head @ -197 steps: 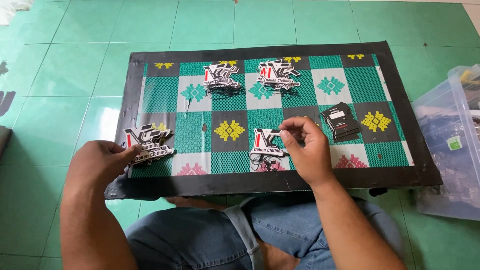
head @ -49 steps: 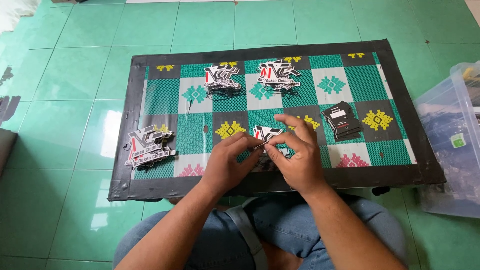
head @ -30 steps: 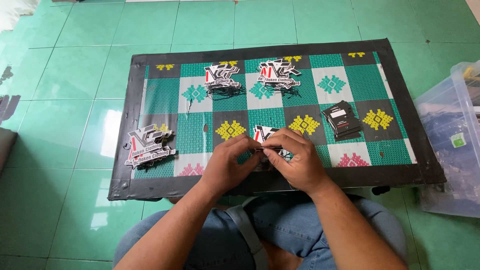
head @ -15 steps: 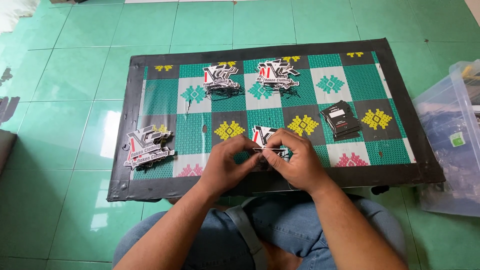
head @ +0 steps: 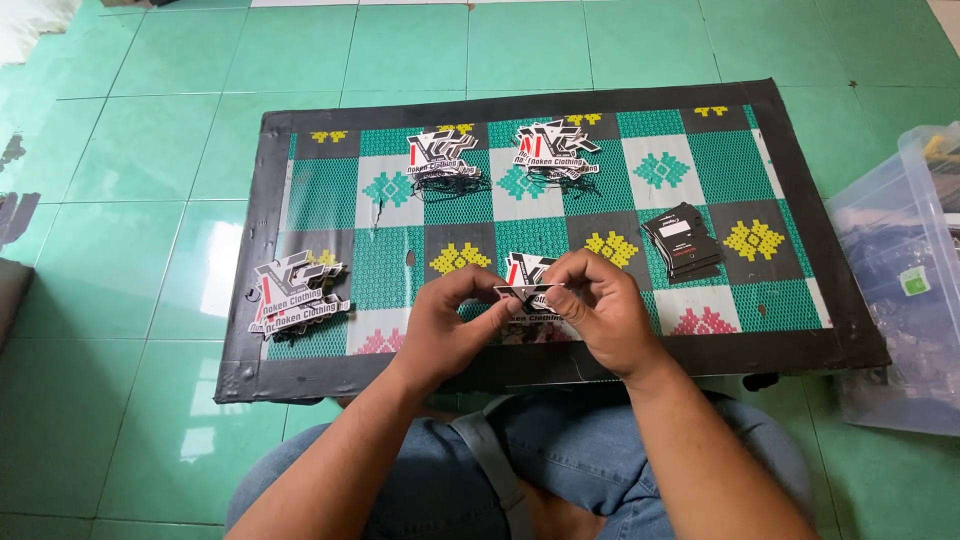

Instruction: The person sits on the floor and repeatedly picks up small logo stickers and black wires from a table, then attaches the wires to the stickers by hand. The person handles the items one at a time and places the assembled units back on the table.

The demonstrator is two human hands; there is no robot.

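hands meet over the near middle of the board (head: 250, 250): left hand (head: 450, 325) and right hand (head: 600, 315) both pinch one tag (head: 528, 293) by its edges, just above a tag pile (head: 530, 325). more tag piles lie left (head: 295, 295) and far (head: 445, 160), black cards (head: 682, 240) right, a clear bin (head: 900, 290) beyond.

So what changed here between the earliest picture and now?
The left hand left the pile of black-and-white cut-out tags at the board's left edge and moved right to join the right hand; both now pinch one tag over the near-centre pile. The two far piles, the stack of small black cards and the green patterned board stayed put.
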